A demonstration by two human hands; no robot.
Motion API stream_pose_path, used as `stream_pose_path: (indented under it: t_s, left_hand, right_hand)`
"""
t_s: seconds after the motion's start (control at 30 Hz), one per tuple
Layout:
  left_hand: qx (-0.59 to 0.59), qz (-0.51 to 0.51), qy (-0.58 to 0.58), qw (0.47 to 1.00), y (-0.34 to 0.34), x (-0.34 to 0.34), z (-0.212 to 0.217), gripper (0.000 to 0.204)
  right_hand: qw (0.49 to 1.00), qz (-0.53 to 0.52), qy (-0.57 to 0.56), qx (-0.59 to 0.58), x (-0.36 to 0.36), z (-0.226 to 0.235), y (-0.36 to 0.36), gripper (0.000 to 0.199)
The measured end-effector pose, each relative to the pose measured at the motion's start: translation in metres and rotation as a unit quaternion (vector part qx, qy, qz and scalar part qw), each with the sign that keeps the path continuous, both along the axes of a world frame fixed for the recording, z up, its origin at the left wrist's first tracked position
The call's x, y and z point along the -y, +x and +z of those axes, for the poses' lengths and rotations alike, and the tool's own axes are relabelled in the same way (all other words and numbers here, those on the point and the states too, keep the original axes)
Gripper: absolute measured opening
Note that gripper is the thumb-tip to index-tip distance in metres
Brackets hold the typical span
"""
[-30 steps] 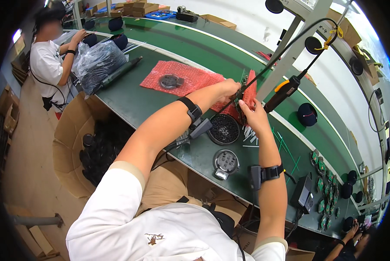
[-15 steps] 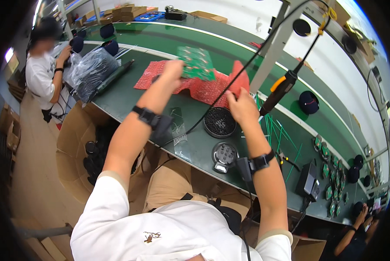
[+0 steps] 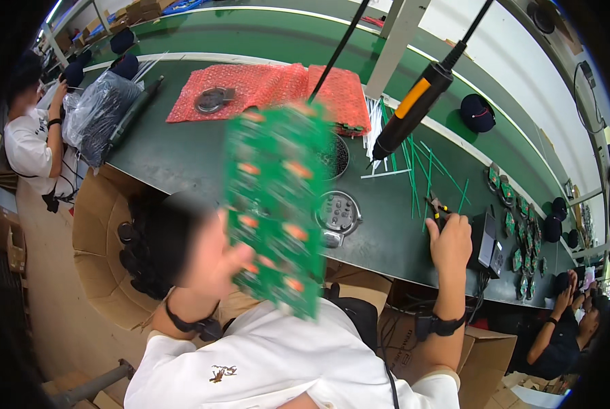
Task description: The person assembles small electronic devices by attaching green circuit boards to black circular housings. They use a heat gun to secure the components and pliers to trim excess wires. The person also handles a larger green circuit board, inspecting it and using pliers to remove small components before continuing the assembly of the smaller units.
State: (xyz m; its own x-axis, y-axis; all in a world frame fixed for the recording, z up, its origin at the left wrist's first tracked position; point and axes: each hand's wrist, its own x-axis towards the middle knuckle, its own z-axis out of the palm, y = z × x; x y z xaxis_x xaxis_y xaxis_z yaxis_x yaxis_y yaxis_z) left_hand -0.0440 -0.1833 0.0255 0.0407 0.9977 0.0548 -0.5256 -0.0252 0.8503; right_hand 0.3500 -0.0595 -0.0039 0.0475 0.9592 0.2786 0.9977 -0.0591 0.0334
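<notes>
My left hand (image 3: 213, 262) grips a blurred green rectangular circuit board (image 3: 277, 204) held up close; my right hand (image 3: 449, 240) pinches small pliers (image 3: 435, 206) over the dark green bench (image 3: 182, 153).

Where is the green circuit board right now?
In the head view, the green circuit board is held up close to the camera by the left hand, left of centre, above the round metal part.

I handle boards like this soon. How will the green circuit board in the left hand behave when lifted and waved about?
The green circuit board probably stays stiff: it looks flat though the left hand grips only its lower edge. It seems light, since one hand raises it. The orange parts on its face look fragile.
</notes>
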Motion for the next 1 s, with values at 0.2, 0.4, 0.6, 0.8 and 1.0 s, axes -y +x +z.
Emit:
stream_pose_path:
  t_s: [0.2, 0.4, 0.6, 0.8, 1.0]
  left_hand:
    - [-0.117, -0.174, 0.003, 0.978, 0.075, -0.017, -0.038, 0.051]
    - [-0.117, -0.126, 0.009, 0.985, 0.094, -0.039, -0.036, 0.047]
    - [-0.104, 0.033, 0.045, 0.993, 0.082, -0.035, -0.01, 0.043]
    - [-0.106, 0.086, 0.066, 0.988, 0.078, -0.034, -0.009, 0.05]
    - [-0.109, 0.074, 0.056, 0.99, 0.075, -0.03, -0.012, 0.059]
  right_hand:
    - [0.972, 0.111, 0.187, -0.095, -0.015, -0.011, 0.042, 0.02]
    - [0.585, 0.213, 0.063, -0.78, 0.031, 0.025, 0.032, 0.032]
    - [0.463, 0.212, -0.075, -0.857, 0.089, 0.008, -0.03, 0.025]
    - [0.738, 0.214, -0.167, -0.618, 0.117, 0.003, -0.065, 0.034]
    - [0.772, 0.238, -0.145, -0.571, 0.114, 0.0, -0.071, 0.038]
